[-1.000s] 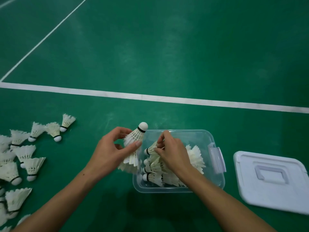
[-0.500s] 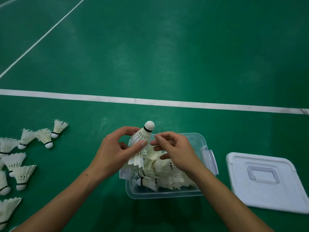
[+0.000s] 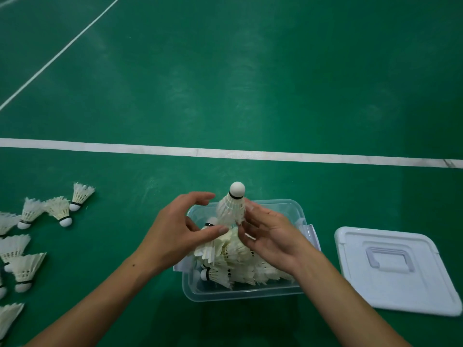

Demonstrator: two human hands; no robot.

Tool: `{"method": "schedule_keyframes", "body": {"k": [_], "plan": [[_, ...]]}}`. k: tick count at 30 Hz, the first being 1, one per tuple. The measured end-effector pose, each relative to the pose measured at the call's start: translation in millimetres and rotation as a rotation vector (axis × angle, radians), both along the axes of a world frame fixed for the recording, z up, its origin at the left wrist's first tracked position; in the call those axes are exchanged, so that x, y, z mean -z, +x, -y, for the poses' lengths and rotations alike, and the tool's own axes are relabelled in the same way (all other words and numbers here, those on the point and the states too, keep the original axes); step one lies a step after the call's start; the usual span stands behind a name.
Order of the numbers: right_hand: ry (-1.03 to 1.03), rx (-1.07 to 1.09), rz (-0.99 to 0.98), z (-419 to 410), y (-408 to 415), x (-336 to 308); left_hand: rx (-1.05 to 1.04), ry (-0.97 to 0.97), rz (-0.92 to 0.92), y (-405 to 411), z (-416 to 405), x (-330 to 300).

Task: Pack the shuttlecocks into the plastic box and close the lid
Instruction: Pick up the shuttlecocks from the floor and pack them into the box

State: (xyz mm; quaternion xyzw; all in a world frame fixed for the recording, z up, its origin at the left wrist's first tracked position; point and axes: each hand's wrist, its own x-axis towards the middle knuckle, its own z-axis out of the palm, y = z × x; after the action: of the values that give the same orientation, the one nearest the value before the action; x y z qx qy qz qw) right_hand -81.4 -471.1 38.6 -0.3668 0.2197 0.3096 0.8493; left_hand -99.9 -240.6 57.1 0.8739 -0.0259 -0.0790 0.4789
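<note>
Both hands' grips point(image 3: 231, 225) loosely around one upright shuttlecock point(image 3: 231, 209) over one plastic box point(image 3: 240, 294), clamping unclear.

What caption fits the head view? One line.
Left hand and right hand flank an upright white feather shuttlecock above the clear plastic box, white plastic lid aside.

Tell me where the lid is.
In the head view the lid lies flat on the green floor at lower right, right of the box, apart from it.
</note>
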Motion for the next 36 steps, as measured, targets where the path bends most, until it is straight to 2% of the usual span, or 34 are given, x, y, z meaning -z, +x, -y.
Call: {"method": "schedule_keyframes", "body": {"k": [3, 8, 16, 23, 29, 32, 36], "plan": [[-0.202, 0.101, 0.098, 19, -1, -3, -0.055, -0.008, -0.021, -3, -11, 0], [-0.845, 0.054, 0.374, 31, -10, 10, -0.16, -0.038, 0.009, -3, -26, 0], [-1.263, -0.17, 0.713, 4, -12, 33, -0.196, -0.059, 0.038, -6, -26, 3], [-1.426, -0.349, 0.818, -21, 1, 45, -0.192, -0.047, 0.04, -8, -27, 11], [-1.375, -0.525, 0.768, -37, 3, 45, -0.218, -0.133, 0.022, -3, -19, 9], [-1.233, -0.464, 0.759, -25, 3, 37, -0.249, -0.212, 0.015, 0, -12, 7], [-1.106, -0.281, 0.732, -9, -5, 20, -0.294, -0.294, 0.025, 4, 0, 5]]}}
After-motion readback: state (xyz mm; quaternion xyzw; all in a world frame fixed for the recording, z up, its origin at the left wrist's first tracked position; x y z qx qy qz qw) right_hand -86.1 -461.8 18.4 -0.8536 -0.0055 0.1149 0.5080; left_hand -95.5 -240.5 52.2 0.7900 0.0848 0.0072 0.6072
